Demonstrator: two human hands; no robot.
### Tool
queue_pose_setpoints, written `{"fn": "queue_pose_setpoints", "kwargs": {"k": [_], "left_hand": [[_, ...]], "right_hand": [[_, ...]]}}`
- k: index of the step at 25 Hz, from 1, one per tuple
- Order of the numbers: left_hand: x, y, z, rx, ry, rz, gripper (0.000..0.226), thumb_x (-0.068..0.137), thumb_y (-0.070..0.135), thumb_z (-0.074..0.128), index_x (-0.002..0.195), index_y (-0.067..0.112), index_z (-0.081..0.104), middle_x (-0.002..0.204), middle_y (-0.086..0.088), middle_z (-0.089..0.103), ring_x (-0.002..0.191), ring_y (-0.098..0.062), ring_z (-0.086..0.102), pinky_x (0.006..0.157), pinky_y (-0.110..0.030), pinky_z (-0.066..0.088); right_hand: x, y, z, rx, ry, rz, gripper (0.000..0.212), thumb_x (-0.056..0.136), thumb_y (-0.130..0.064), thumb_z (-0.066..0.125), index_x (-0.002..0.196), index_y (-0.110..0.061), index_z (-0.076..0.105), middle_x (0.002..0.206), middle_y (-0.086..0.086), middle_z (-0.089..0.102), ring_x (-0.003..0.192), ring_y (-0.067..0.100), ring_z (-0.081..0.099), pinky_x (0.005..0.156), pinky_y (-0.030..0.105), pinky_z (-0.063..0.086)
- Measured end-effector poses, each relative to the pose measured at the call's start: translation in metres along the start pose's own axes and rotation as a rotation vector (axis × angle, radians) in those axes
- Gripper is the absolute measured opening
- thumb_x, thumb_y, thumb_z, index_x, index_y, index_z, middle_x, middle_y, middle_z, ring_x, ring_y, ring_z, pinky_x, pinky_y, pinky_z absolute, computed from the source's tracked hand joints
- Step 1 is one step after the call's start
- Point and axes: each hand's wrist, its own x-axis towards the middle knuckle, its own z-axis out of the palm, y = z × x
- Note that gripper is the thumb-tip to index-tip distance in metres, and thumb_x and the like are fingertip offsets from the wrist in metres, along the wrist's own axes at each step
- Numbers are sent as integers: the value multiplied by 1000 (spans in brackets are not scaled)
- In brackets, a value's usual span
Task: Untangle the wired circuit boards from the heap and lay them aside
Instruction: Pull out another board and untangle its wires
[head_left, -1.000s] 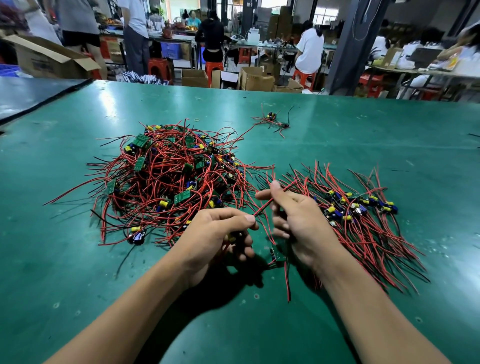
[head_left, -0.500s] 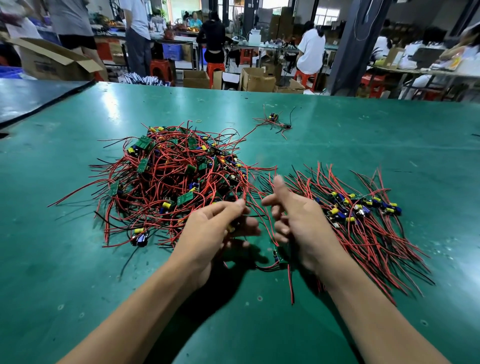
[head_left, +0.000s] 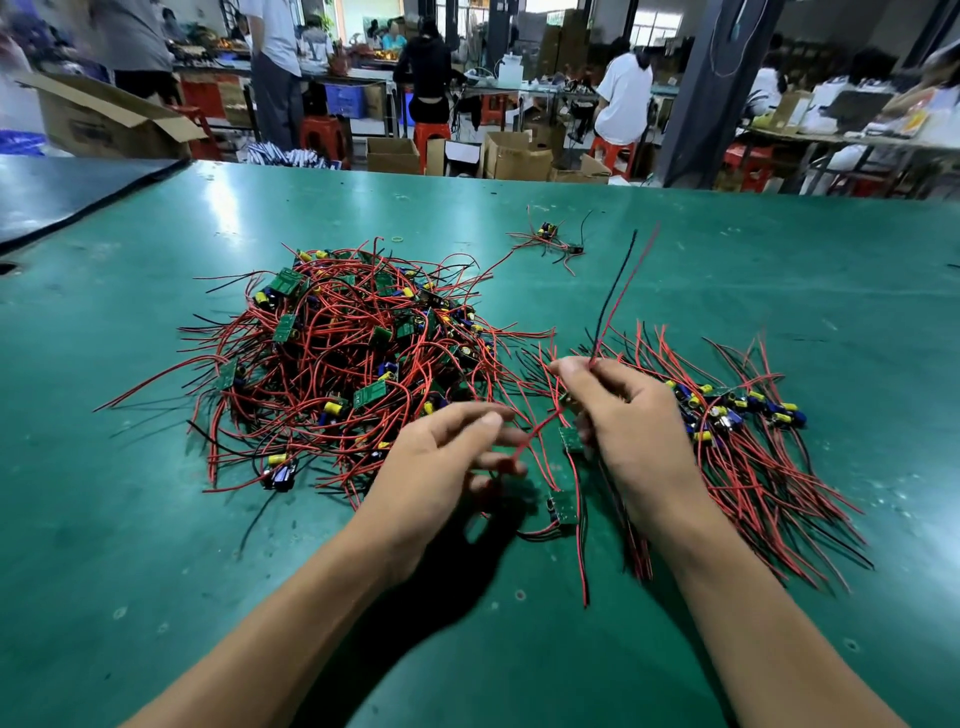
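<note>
1. Green mat covers the table (head_left: 156, 519), scuffed, fills most of the view.
2. Heap (head_left: 337, 364): red and black leads tangled with small green boards and yellow/blue capacitors, on the table left of centre.
3. Sorted pile (head_left: 769, 467): just right of the heap, leads fanned toward the near right. Capacitor ends are lined up at the far side, and part of it is hidden by the right forearm.
4. Right hand (head_left: 628, 431): thumb and forefinger pinch tight on a wire pair (head_left: 618, 291), one red and one black. It rises up and away from the fingertips, ends free in the air.
5. Green board (head_left: 571, 439): just beside the right hand's curled fingers. Can't tell if it joins the wire pair.
6. Left hand (head_left: 447, 462): blurred, fingers curled. Fingertips hold a red wire (head_left: 537, 435) that runs up-right toward the right hand.
7. Second board (head_left: 563, 508): flat on the table between the hands, leads trailing toward the near edge.
8. Stray bunch (head_left: 550, 241): far side, well apart from the heap.
9. Cardboard boxes (head_left: 514, 156) beyond the table's far edge.
</note>
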Motion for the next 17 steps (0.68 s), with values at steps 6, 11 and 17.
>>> {"fn": "queue_pose_setpoints", "kwargs": {"k": [6, 11, 17], "left_hand": [[-7, -15, 1, 945, -151, 420, 27, 82, 40, 76, 103, 23, 73, 91, 14, 69, 85, 4, 60, 78, -11, 44], [-4, -19, 1, 1164, -201, 507, 43, 78, 61, 62, 96, 23, 67, 84, 7, 58, 82, -10, 52, 78, -33, 46], [-7, -10, -4, 959, -3, 625, 26, 84, 34, 71, 104, 17, 72, 91, 7, 69, 75, -8, 62, 74, -26, 51]], "right_hand": [[17, -2, -31, -82, -63, 195, 45, 100, -49, 52, 87, -16, 80, 52, -14, 50, 40, 2, 42, 42, 18, 30], [13, 15, -30, -881, -111, -4, 39, 84, -55, 71, 106, -23, 74, 98, 0, 72, 98, 21, 66, 85, 33, 51], [8, 18, -18, -752, -30, -145, 32, 82, -50, 75, 108, -31, 71, 91, -6, 59, 86, 13, 59, 81, 30, 48]]}}
